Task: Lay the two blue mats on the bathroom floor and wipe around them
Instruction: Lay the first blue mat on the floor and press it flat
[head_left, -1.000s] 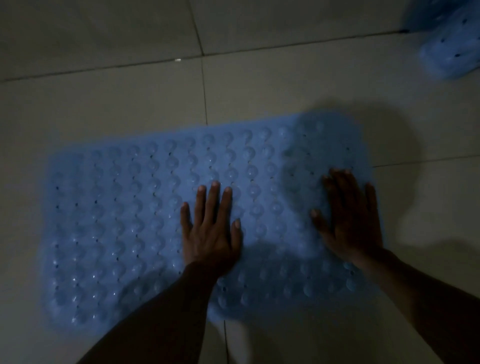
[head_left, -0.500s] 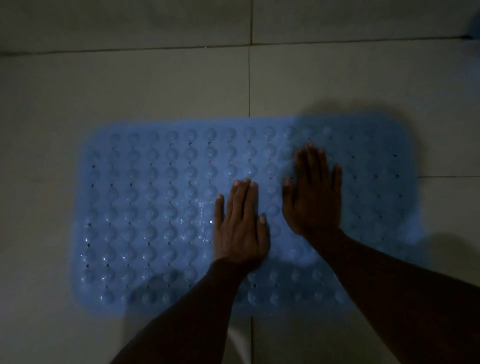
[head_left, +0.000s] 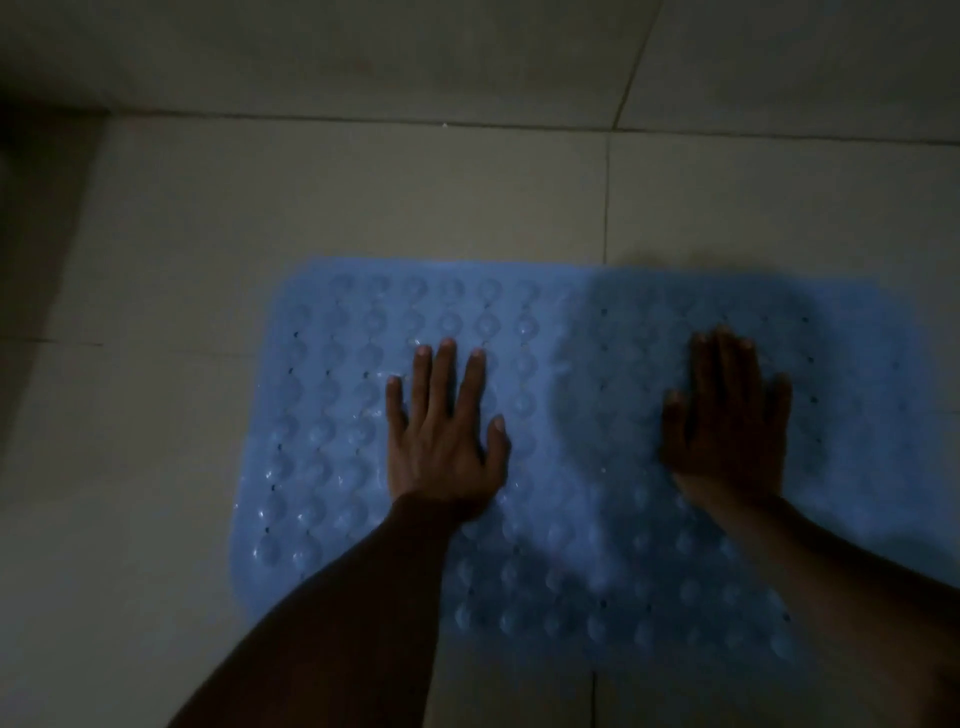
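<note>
Blue mat: lying flat on the tiled floor, bumps up. Pressing down on it with left hand and right hand, well apart, fingers straight, slightly spread, gripping nothing.

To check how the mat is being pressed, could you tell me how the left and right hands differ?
The left hand is lit and lies on the left half of the blue mat; the right hand is in shadow, on its right half. The left hand's fingers are slightly spread; the right hand's lie closer together. Both rest flat, palms down, fingers pointing away.
</note>
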